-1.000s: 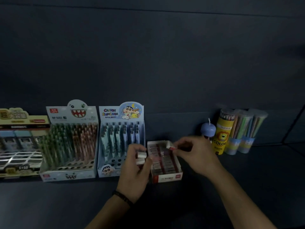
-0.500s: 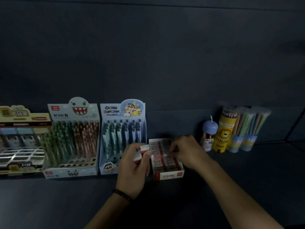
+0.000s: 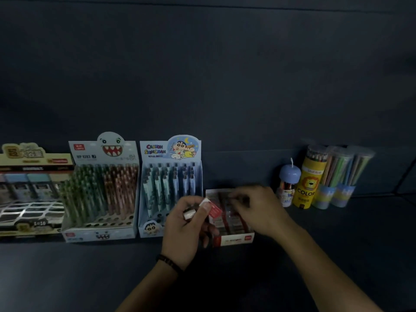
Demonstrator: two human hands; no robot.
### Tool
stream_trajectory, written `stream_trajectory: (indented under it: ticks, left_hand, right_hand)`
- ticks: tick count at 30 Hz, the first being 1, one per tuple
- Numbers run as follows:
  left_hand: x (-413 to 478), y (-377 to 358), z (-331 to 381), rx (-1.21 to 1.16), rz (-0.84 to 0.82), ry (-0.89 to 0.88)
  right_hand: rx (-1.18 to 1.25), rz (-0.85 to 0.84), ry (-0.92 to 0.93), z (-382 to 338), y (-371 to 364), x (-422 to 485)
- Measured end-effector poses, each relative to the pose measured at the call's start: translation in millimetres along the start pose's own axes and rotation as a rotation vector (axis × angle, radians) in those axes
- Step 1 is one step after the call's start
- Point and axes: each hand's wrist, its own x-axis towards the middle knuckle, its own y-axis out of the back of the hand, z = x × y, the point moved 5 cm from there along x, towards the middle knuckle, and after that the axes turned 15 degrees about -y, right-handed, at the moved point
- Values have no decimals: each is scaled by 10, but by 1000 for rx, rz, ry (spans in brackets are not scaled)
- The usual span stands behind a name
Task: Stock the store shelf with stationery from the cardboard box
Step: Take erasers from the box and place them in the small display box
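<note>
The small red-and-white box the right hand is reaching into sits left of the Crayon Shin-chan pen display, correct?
Not left. The head view shows the red-and-white box right of the Crayon Shin-chan pen display, with the right hand reaching into it.

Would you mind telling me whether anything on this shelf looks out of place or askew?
Nothing stands out: the pen displays, eraser box and pencil tubes sit upright in a row; the left hand simply holds an eraser.

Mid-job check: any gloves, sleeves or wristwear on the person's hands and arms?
No gloves on the left hand or right hand; both forearms show no sleeves. A dark bracelet, seemingly beaded, circles the left wrist; the right wrist carries nothing.
</note>
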Motion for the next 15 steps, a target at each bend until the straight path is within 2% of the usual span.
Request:
stream_trajectory:
  ticks: [2,5,8,10,15]
  left_hand:
    - [-7,-1,7,-24,16,23]
    - [6,-4,21,-38,36,2]
    - [11,-45,65,-53,7,-66]
    - [16,-45,62,-94,7,-51]
    - [23,-6,70,-30,-9,-92]
  right_hand:
    - [298,73,-11,-122,-4,-216]
    - [557,33,-82,-252,-141,-448]
    - [599,-9,-44,-321,-243,-481]
    - [663,-55,-46,-317,-249,-459]
    - [731,-176,-86,-275,-197,-419]
